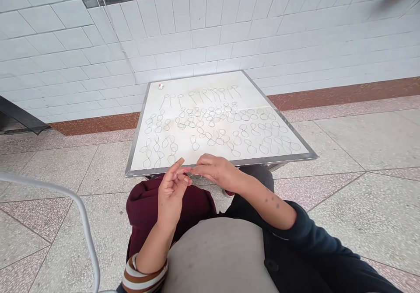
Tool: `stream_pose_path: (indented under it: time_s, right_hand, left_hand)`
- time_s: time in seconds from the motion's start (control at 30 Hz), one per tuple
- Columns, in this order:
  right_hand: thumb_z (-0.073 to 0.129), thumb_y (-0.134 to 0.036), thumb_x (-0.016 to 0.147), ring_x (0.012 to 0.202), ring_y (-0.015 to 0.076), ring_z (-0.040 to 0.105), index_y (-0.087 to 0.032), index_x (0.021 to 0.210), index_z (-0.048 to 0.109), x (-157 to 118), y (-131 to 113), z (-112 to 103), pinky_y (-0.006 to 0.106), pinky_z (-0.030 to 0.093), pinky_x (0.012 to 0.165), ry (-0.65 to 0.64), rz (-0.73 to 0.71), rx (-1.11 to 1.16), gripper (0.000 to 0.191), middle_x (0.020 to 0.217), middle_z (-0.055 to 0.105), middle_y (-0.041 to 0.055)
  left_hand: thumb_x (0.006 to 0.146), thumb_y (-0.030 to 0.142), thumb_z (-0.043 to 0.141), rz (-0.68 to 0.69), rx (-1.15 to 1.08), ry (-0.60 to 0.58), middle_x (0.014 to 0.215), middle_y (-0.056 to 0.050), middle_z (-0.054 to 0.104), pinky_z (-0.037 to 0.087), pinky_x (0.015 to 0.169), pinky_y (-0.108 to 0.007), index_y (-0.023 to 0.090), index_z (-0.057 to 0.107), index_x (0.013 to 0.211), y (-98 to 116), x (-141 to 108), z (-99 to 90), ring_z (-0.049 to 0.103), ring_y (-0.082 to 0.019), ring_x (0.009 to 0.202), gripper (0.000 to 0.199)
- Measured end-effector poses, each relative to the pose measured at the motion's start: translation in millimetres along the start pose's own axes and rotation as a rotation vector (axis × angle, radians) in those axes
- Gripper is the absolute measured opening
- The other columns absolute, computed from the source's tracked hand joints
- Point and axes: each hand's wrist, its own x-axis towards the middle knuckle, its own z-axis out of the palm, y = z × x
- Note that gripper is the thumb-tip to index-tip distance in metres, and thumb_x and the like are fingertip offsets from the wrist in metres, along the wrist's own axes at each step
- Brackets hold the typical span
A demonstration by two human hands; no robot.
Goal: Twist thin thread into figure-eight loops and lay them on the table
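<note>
A thin looped wire runs between my two hands, in front of the table's near edge. My left hand pinches it between thumb and fingers, with one finger raised. From the right, my right hand closes its fingertips on the same wire, close to the left fingertips. Beyond the hands, several thin wire figure-eight loops lie in rows on the white table. Near the far side sit several wires with a single loop and a straight tail.
A small red and white object sits at the table's far left corner. The tiled wall stands behind the table. A grey curved metal rail is at the left. A dark red cloth covers one leg.
</note>
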Motion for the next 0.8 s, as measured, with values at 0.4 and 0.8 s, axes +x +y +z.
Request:
stream_pose_path:
  time_s: [0.4,0.8]
  right_hand:
    - [0.040,-0.008,0.093,0.072,0.0132,0.050,-0.018,0.104,0.063,-0.1,-6.6,17.6,0.023,0.041,0.060,0.133,0.113,-0.033,0.028,0.080,0.052,0.0028]
    - [0.043,-0.014,0.095,0.070,0.0126,0.053,-0.020,0.107,0.063,-1.1,-18.9,30.0,0.022,0.043,0.058,0.218,0.247,-0.032,0.024,0.081,0.054,0.0030]
  left_hand:
    - [0.077,0.022,0.074,-0.109,-0.227,0.121,0.093,-0.003,0.065,0.047,0.070,-0.024,0.022,0.064,0.118,1.2,5.0,3.4,0.054,-0.009,0.070,0.042]
    - [0.077,0.024,0.074,-0.090,-0.197,0.220,0.084,-0.001,0.062,0.047,0.068,-0.024,0.020,0.067,0.109,-7.5,6.2,6.8,0.057,-0.011,0.076,0.033]
